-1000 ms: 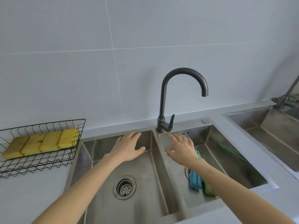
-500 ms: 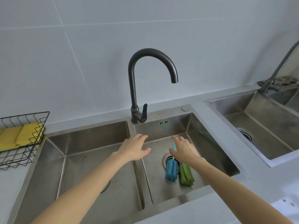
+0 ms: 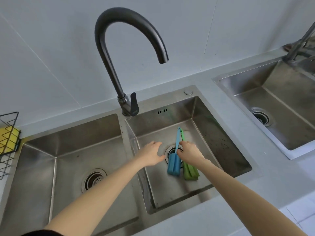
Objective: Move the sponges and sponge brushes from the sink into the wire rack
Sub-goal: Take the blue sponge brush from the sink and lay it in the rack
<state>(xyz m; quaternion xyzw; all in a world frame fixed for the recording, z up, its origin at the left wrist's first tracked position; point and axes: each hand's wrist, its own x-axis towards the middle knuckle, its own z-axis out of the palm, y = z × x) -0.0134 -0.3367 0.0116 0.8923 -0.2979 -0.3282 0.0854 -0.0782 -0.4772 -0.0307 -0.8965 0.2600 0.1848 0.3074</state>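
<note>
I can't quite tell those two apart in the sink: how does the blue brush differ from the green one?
The blue sponge brush lies left of the green sponge brush, over the drain. The right hand covers much of the green one's handle, while the blue handle shows almost whole. The blue head sits farther back than the green head. Both lie side by side in the right basin, handles pointing toward the back wall.
</note>
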